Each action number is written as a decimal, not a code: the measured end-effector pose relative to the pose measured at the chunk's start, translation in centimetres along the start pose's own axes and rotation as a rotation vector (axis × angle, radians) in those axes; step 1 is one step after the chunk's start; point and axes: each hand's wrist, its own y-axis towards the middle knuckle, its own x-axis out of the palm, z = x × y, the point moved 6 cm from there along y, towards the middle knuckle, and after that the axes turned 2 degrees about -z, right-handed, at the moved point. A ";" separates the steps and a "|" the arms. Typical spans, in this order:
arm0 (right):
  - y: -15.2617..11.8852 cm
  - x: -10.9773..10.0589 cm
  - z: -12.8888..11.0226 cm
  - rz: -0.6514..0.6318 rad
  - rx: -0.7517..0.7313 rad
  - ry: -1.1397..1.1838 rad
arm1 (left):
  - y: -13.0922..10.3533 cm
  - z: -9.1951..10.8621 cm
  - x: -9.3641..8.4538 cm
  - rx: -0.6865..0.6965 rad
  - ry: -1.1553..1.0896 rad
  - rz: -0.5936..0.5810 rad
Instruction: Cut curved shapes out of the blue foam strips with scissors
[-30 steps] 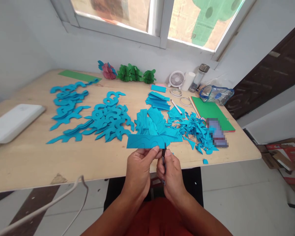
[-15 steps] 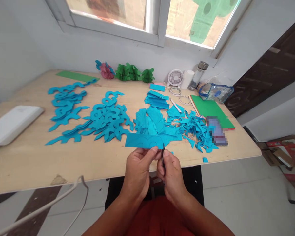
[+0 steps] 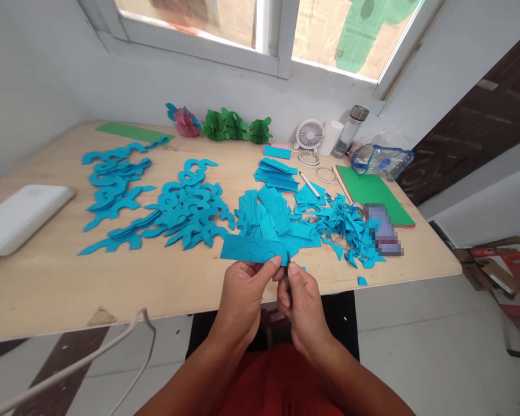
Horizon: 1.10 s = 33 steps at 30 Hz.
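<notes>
Tipped slightly since the earlier frame, the blue strip (image 3: 247, 248) dips a little more at its right end. My left hand (image 3: 242, 294) pinches its lower edge, thumb on top; my right hand (image 3: 305, 300) is closed around the scissors (image 3: 288, 278), blades at that end. How wide they part, I can't tell. The strip is over the table's near side, in front of the loose blue pile (image 3: 273, 211), scraps (image 3: 346, 225) to the right. If my pinch slips, the blades could stray off the drawn curve; my left fingertips, so near, could get nicked.
</notes>
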 end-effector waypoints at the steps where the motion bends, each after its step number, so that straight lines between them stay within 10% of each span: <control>1: 0.0 0.0 0.0 -0.008 0.002 0.001 | 0.0 0.0 0.0 -0.002 0.002 -0.002; 33: 0.2 -0.2 -0.2 0.017 0.015 0.025 | 0.5 -0.6 -0.2 -0.023 0.012 -0.020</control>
